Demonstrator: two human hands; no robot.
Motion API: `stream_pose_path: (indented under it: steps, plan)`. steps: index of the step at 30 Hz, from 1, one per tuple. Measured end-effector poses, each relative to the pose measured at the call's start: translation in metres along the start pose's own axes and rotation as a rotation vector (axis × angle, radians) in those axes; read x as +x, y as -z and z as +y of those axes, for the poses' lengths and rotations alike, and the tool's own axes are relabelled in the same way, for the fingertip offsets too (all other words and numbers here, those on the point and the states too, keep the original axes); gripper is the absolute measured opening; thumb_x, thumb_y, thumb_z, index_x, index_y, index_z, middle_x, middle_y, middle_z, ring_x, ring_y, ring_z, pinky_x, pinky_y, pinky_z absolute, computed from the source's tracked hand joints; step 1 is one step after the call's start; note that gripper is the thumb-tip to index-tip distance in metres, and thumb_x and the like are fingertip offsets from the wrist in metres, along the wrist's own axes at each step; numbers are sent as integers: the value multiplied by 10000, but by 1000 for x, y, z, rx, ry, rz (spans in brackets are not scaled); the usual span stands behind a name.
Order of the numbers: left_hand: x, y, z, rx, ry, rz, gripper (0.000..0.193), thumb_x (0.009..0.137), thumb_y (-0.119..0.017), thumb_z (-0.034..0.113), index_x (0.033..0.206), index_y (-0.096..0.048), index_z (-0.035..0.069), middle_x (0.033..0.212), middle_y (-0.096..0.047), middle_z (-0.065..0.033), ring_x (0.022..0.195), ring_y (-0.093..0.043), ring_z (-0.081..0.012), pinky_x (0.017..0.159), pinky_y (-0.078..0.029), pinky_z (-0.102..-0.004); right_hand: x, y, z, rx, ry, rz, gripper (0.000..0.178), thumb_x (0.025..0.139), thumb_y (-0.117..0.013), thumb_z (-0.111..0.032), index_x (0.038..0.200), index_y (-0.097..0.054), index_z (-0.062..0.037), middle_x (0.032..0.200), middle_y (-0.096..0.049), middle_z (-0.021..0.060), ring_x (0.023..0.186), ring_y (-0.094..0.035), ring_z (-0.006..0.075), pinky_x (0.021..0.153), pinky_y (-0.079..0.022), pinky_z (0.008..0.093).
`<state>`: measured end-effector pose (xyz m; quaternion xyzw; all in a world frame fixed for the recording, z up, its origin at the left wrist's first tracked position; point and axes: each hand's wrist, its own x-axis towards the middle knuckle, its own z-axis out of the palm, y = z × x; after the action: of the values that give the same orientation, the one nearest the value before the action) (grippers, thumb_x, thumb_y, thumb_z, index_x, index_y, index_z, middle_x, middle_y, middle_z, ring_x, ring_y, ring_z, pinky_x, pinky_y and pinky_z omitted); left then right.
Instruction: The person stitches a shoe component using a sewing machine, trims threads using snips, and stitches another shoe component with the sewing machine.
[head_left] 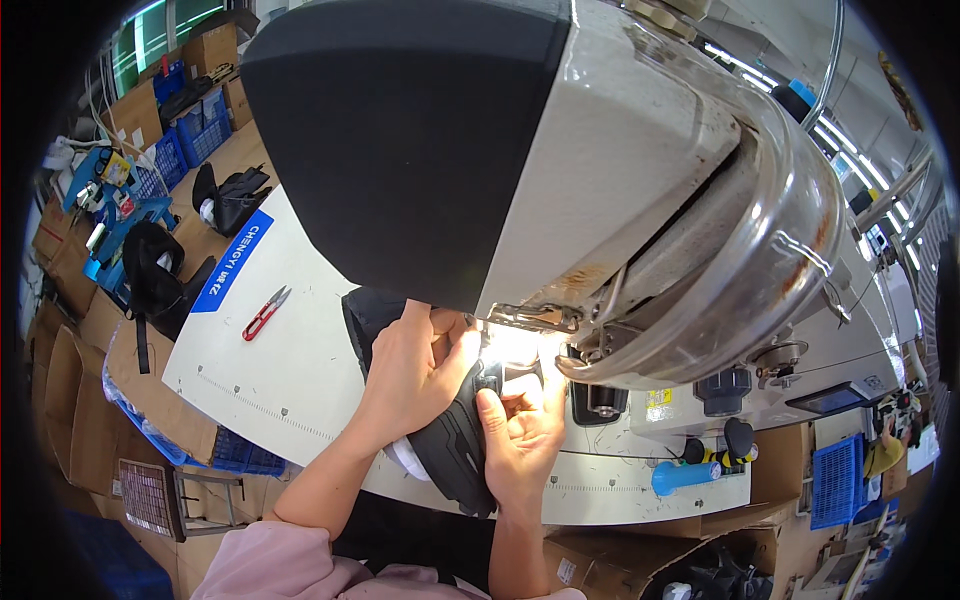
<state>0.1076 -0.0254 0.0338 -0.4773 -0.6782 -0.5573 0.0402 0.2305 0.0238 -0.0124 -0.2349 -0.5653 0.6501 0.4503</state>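
Beneath the head of a large sewing machine (pixel 520 170), both my hands grip a black padded fabric piece (pixel 447 452), perhaps part of a bag. My left hand (pixel 412 375) is closed on its far part, fingers curled close to the brightly lit needle area. My right hand (pixel 524 432) pinches the near right edge, thumb on top, beside a small dark fitting (pixel 488 382). Some white material (pixel 406 460) shows under the piece on the left. Glare and the machine head hide the needle and some fingertips.
Red-handled thread snips (pixel 265 313) lie on the white table (pixel 240 385) to the left. A blue cylinder (pixel 686 477) lies at the right. Black bags (pixel 160 280) are piled beyond the left edge. Cardboard boxes (pixel 85 410) and blue crates (pixel 838 482) stand around.
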Motion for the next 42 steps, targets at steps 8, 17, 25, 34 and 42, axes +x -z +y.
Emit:
stream_pose_path:
  steps: [8,17,25,34,42]
  plan:
    - [12,10,-5,-172,126,-98,60,839,-588,35,850,-558,-16,586,-501,-63,490,-444,-127,489,-345,-293,-1,-11,-2,-21,8,-18,590,865,-602,85,1362,-291,25,971,-561,65,834,-547,82,728,-447,190]
    - [17,17,-9,-534,172,-77,63,857,-565,14,910,-586,-12,673,-513,9,604,-463,-60,511,-349,-239,-19,-10,8,-12,203,211,510,878,-649,-30,1285,-347,32,1083,-511,116,1039,-538,205,776,-532,284]
    - [17,40,11,-344,297,-353,176,871,-666,114,785,-536,34,623,-477,53,558,-414,-2,484,-294,-197,-18,22,16,351,-614,-544,564,953,-485,-510,1097,-518,34,909,-620,94,712,-610,114,584,-502,230]
    - [6,33,22,205,104,-382,453,712,-787,413,719,-484,76,537,-498,-18,448,-493,-181,466,-368,-302,-11,28,-40,-22,-540,-467,385,916,-641,-315,1032,-589,49,829,-653,80,681,-617,107,595,-514,244]
    - [3,11,18,329,92,-232,400,688,-788,303,676,-466,65,527,-481,-33,460,-511,-204,463,-375,-328,-11,29,-33,-130,-537,-441,371,925,-627,-313,994,-592,49,827,-654,73,704,-607,101,625,-509,249]
